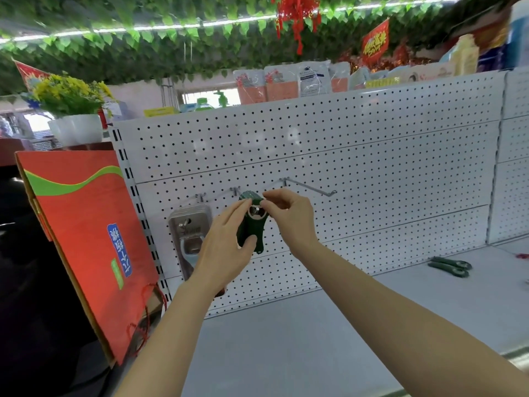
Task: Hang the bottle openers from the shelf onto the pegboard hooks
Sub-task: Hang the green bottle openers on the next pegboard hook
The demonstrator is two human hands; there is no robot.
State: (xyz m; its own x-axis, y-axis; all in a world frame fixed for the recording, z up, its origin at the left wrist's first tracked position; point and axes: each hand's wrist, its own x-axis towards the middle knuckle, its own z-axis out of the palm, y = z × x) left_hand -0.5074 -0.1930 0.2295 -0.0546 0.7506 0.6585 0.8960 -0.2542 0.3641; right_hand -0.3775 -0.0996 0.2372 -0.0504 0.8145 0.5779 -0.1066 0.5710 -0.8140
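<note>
White pegboard (357, 156) backs a grey shelf (315, 333) with wide bare room rightward. Both hands pinch a green bottle opener (252, 224) at the middle hook (235, 191): left hand (226, 247) low, right hand (289, 216) at its top. Two more openers (450, 266) lie far right. Fingers hide the hook's tip.

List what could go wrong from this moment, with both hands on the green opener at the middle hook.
1. The green opener is held by both the left hand and right hand at the middle hook; whether its hole is over the tip is hidden, so letting go early could drop it.
2. The left hand sits close to the packaged silver opener hanging beside it and might knock it.
</note>
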